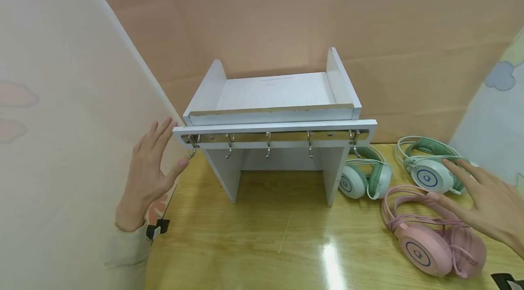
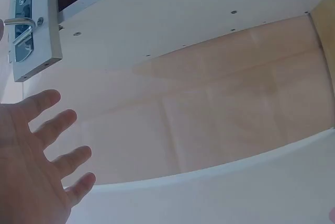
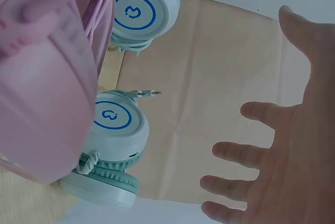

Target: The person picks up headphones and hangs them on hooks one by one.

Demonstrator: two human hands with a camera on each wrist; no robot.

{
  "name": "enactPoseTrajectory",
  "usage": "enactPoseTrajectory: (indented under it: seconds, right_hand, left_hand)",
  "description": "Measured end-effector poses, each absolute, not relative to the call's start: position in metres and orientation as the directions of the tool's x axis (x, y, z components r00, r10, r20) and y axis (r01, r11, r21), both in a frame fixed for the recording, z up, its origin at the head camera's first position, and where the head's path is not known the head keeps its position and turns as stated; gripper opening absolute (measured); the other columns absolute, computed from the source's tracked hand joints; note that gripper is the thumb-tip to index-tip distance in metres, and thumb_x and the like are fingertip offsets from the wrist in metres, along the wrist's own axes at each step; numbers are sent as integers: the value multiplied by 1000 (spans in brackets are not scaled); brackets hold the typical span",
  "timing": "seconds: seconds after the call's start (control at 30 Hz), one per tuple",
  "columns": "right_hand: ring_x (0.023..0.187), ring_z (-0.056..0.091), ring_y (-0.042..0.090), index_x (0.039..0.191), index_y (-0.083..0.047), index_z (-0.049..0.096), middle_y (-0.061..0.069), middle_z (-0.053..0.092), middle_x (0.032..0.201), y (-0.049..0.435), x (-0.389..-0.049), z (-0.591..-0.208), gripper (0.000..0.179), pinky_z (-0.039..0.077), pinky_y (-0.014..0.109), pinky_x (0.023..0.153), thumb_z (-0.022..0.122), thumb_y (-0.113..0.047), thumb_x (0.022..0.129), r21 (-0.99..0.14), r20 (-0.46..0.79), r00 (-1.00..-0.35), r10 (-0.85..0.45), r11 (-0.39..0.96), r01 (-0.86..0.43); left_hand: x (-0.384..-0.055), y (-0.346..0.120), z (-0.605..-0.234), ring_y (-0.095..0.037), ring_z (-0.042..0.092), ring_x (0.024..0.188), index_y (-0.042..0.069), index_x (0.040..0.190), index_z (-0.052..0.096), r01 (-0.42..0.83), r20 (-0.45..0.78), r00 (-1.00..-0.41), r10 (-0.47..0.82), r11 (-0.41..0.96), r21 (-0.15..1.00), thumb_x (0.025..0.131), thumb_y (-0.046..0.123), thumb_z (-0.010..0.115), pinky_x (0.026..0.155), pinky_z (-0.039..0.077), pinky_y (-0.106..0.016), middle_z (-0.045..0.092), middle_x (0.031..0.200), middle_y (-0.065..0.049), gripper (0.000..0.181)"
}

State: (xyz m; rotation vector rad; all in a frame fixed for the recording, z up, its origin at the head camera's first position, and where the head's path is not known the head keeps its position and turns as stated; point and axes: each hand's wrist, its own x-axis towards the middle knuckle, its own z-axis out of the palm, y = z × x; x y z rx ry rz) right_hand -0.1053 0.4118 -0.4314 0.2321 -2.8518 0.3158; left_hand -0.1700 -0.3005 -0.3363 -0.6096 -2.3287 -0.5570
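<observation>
A white wooden shelf (image 1: 282,92) with a row of metal hooks (image 1: 268,144) along its front board stands in the middle of the table. My left hand (image 1: 149,169) is beside the board's left end, fingers spread and holding nothing. In the left wrist view that hand (image 2: 39,156) is apart from the board's end (image 2: 39,35). At the right, my right hand (image 1: 485,201) hovers over pink headphones (image 1: 425,249) and near white-and-green headphones (image 1: 430,174). Its fingers look straight and apart in the right wrist view, with nothing held. A second white-and-green pair (image 1: 364,178) lies beside the shelf's right leg.
The table (image 1: 245,244) is light wood with a glossy patch in front of the shelf. Behind it hangs a brown paper-like backdrop (image 1: 286,12). A pale wall panel (image 1: 73,99) rises at the left, and another (image 1: 495,108) stands at the right.
</observation>
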Motion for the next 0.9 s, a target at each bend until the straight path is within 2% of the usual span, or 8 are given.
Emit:
enactPoseTrajectory:
  seconds: [0.2,0.37,0.57,0.73,0.9]
  right_hand:
    - [118,43,75,173,-18,13,45,31,159,416,-102,-438,104,36,93,85,74,-51,96,-239,189,-978,-90,962,-135]
    - [113,44,79,173,-15,8,48,25,159,422,-102,-445,97,38,94,79,67,-45,103,-293,90,-988,-122,945,-144]
    - [111,41,84,172,-9,4,53,25,154,426,-105,-450,95,40,93,76,62,-45,105,-303,37,-991,-132,943,-136]
    - [113,42,81,171,-8,7,53,28,152,431,-106,-457,93,37,95,80,62,-42,105,-323,55,-989,-137,935,-147]
    - [124,36,79,169,-3,18,52,33,152,433,-106,-465,86,31,94,91,62,-41,106,-400,68,-988,-138,904,-153]
  left_hand:
    - [-173,-294,-326,-45,33,159,13,160,49,594,727,-637,258,765,248,98,80,48,121,29,-77,47,167,-10,92]
    - [-176,-287,-318,-41,35,159,13,160,50,624,752,-608,255,739,254,98,78,48,122,29,-76,48,167,-6,90]
    - [-179,-277,-310,-40,38,158,8,157,52,686,782,-562,271,681,256,101,74,50,129,29,-68,51,164,-10,88]
    - [-181,-268,-306,-41,41,155,5,156,53,742,791,-535,297,613,272,101,71,53,133,28,-59,52,163,-13,85]
    - [-183,-261,-303,-40,41,155,3,156,51,771,794,-514,326,580,261,103,68,53,134,29,-54,50,164,-11,84]
